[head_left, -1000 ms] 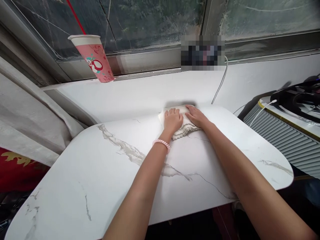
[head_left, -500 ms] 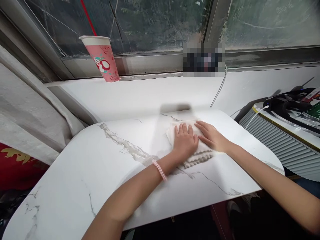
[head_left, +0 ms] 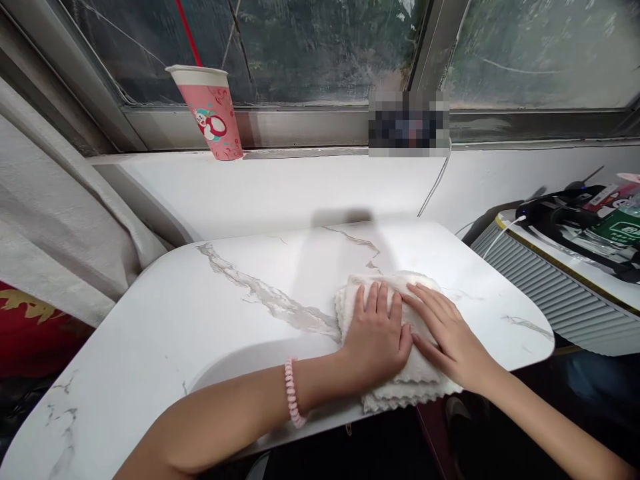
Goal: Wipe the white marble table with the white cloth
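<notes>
Now, cloth: your folded white cloth (head_left: 400, 373) lies flat on the marble-patterned table (head_left: 200, 320), at its near edge toward the right, with the cloth's near hem hanging just over the rim.
Left hand: your left hand (head_left: 376, 340) presses palm-down on the cloth, fingers spread and flat; its grip is not closed around anything, only bearing down.
Right hand: your right hand (head_left: 445, 333) lies just beside it, touching the same cloth, fingers straight and flat, likewise pressing rather than clutching.
Done so far: you judge the wiping well under way; the strip running from the far edge down to the cloth looks slightly duller, as if freshly passed over, though the sheen is hard to read.
Left to do: the wide left half of the table and the right end beyond your hands show no sign of the cloth yet.
Surroundings: a pink paper cup (head_left: 213, 113) stands on the window sill (head_left: 300, 187), well apart from the cloth.
</notes>
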Demonstrator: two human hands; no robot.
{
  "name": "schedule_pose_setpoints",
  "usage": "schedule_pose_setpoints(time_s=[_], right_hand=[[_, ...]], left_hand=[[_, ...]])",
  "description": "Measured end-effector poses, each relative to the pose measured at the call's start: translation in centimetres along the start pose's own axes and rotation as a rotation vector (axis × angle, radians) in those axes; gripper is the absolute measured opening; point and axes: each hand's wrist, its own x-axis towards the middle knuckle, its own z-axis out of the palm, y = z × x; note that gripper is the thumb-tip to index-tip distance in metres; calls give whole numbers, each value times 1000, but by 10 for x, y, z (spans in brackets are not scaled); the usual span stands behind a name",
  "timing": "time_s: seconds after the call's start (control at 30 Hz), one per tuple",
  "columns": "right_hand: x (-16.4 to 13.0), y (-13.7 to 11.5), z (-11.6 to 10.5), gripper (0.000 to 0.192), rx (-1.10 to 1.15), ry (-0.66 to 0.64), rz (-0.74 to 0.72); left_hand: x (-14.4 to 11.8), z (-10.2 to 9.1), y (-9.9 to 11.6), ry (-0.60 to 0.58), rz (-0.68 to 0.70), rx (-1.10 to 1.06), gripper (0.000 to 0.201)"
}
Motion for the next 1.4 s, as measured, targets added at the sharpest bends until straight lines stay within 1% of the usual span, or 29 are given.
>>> schedule_pose_setpoints(time_s=[0.13,0.27,0.4,0.53,0.7,0.83,1.03,1.13,1.27,1.4], right_hand=[[-3,-22,4,56,10,34,-13],[-2,-36,11,56,2,82,-54],[6,-38,19,58,9,113,-74],[23,-37,26,57,34,120,-73],[60,-40,39,51,26,112,-31],[99,-36,51,50,37,87,14],[165,-18,64,44,191,74,13],[192,-14,71,42,207,88,-7],[223,-14,81,43,165,54,4],[250,-20,91,44,166,48,27]], left_hand=[[-18,-7,-6,11,14,-3,57],[-31,-13,-13,25,4,-5,55],[-34,-16,-20,4,-13,-2,54],[-27,-17,-33,1,-46,-4,52],[-9,-23,-64,-14,-103,-5,50],[9,-28,-93,-40,-146,4,49],[36,-27,-132,54,-245,36,45],[47,-26,-152,90,-262,26,43],[60,-27,-181,122,-250,16,42],[68,-28,-207,117,-255,57,42]])
